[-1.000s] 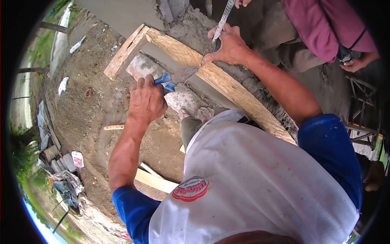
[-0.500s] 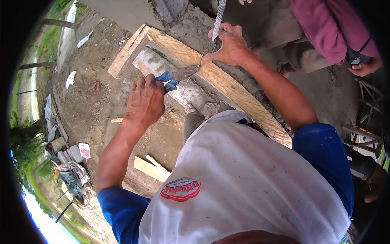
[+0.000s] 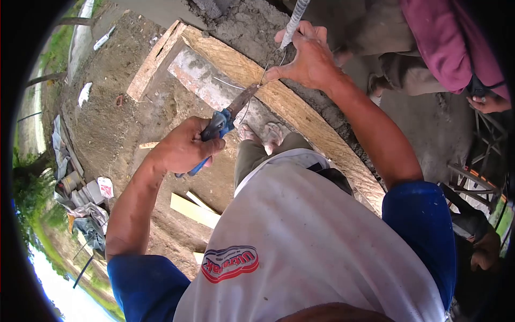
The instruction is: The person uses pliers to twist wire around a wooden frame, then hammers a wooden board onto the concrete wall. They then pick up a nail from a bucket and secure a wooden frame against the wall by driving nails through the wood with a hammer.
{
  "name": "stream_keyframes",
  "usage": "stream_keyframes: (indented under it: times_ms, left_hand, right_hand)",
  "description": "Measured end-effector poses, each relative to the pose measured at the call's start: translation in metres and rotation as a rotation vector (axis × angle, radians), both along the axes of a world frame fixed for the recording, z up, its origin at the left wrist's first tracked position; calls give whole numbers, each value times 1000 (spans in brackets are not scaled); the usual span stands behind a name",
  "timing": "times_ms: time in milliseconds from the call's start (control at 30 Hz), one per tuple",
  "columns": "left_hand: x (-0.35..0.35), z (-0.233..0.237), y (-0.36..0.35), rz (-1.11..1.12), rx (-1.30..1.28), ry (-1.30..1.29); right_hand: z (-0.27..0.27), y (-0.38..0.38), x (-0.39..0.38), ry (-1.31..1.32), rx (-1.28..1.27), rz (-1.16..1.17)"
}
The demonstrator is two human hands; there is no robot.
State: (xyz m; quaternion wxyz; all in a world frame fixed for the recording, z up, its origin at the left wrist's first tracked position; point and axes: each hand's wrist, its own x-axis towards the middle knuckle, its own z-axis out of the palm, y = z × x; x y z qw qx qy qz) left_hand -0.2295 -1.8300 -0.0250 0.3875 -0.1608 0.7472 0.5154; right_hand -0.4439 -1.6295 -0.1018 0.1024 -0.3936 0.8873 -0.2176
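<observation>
Dirt (image 3: 112, 123); two hands (image 3: 185, 147) (image 3: 307, 56), one pliers (image 3: 232, 111), rebar (image 3: 295, 19)

Bare dirt ground (image 3: 115, 134) — wood offcuts (image 3: 193, 210), rags (image 3: 88, 228) on it.

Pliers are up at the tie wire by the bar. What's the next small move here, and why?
Probably a small twist of the blue-handled pliers with the left hand to tighten the thin wire. The pliers' nose meets the wire just below the right hand, which grips the ribbed steel bar above the wooden board, and a loose wire end trails beside the nose.
</observation>
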Motion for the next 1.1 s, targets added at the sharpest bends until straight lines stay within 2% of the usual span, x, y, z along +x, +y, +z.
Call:
stream_keyframes:
  times_ms: [133, 200, 267, 333, 467, 500, 533, 600, 700, 833, 933, 1033, 1100]
  left_hand:
    - [8, -22, -16, 438, 730, -282]
    - [24, -37, 0, 703, 1283, -521]
    - [44, -62, 23, 784, 1629, -558]
    - [49, -63, 34, 775, 1595, -441]
    - [71, -32, 19, 645, 1097, -276]
    - [79, -20, 12, 581, 832, -248]
    - [82, -16, 16, 340, 498, 8]
    - [83, 0, 39, 15, -317, 276]
    - [83, -29, 64, -69, -856, 503]
    - [66, -33, 86, -78, -1163, 559]
    - [68, -41, 87, 10, -1159, 533]
    - [62, -41, 86, -23, -1243, 578]
    - [55, -42, 82, -40, -1198, 574]
  right_hand:
    - [-9, 2, 2, 63, -145, -11]
    - [-2, 1, 7, 17, -106, -23]
    - [2, 1, 2, -17, -64, -21]
    - [-1, 2, 0, -7, -109, -41]
    - [6, 4, 6, -3, -83, -35]
    - [5, 4, 5, -3, -71, -34]
    - [5, 3, 4, -2, -60, -35]
    - [5, 2, 5, -6, -65, -38]
    - [0, 2, 5, 5, -70, -29]
    - [-6, 2, 3, 37, -76, -20]
    - [-8, 3, 2, 40, -80, -7]
    - [-4, 2, 5, 70, -73, -36]
    - [-3, 1, 5, 48, -53, -33]
